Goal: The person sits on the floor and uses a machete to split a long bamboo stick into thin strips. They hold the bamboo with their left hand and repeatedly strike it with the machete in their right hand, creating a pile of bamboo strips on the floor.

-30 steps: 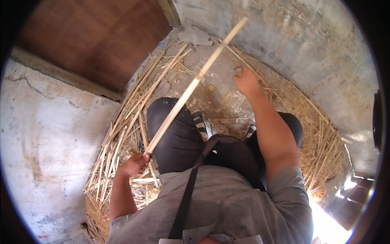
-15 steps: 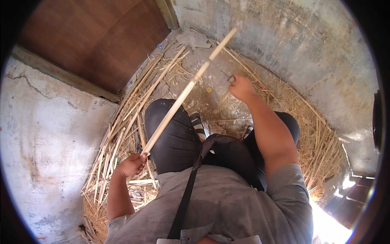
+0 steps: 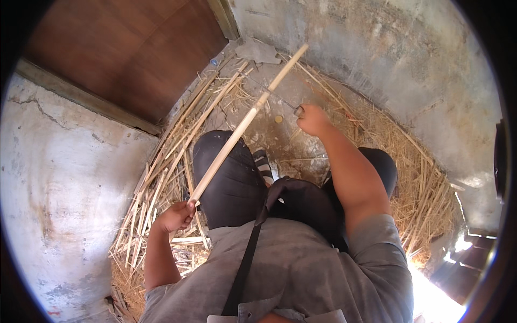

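Observation:
Closed around the near end of a long pale bamboo strip (image 3: 231,141) is my left hand (image 3: 175,216), off to the left of my left knee. The strip slants up and away over that knee, its far end raised toward the back wall. A node shows partway along it. My right hand (image 3: 314,120) is a fist on the handle of a long thin-bladed knife (image 3: 282,100). The blade points to the far left and crosses the strip near the node. Whether its edge has cut into the bamboo I cannot tell.
Split bamboo strips (image 3: 177,142) lie in a heap along the left wall. Shavings (image 3: 414,177) pile up against the right wall. A brown panel (image 3: 129,54) stands at the far left. A small yellowish disc (image 3: 278,119) rests on the floor between my knees.
My right hand has moved left and slightly nearer, bringing the knife blade across the bamboo strip. The strip's far end has shifted slightly left and down. My left hand keeps its grip.

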`<state>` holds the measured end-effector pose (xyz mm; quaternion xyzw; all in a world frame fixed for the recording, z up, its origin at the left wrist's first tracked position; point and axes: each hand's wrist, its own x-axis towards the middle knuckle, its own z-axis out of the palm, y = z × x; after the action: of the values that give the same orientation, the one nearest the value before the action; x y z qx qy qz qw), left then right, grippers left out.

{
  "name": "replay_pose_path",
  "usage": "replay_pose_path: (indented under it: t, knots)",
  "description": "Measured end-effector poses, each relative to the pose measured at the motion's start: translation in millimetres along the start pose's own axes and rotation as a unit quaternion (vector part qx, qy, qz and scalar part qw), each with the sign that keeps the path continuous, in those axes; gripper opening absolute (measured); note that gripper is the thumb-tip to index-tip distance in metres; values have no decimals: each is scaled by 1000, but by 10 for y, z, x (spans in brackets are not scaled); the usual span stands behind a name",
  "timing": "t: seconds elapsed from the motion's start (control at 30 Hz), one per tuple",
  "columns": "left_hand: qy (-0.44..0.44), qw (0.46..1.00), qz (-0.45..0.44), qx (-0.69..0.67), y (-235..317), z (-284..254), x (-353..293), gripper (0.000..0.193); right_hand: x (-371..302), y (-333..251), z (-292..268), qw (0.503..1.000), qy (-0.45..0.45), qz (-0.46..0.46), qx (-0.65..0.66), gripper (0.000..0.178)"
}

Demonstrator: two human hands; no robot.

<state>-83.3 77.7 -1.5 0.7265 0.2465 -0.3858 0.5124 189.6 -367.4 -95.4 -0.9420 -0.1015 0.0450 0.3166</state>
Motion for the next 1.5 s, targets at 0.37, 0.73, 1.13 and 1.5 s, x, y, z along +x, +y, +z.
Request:
replay_pose_path:
  t: [0.37,0.73,1.13,1.5]
  knots:
    - [88,988,74,99,-186,86,58,50,-264,-846,-345,973,-98,-169,-124,39]
    - [355,838,217,353,-146,474,-81,34,-357,-943,-635,974,-110,-132,-146,37]
    - [424,785,219,394,-141,586,12,28,-287,-807,-467,984,-121,-122,-54,37]
    - [420,766,223,434,-8,486,-33,26,-146,-435,-484,996,-70,-37,-43,40]
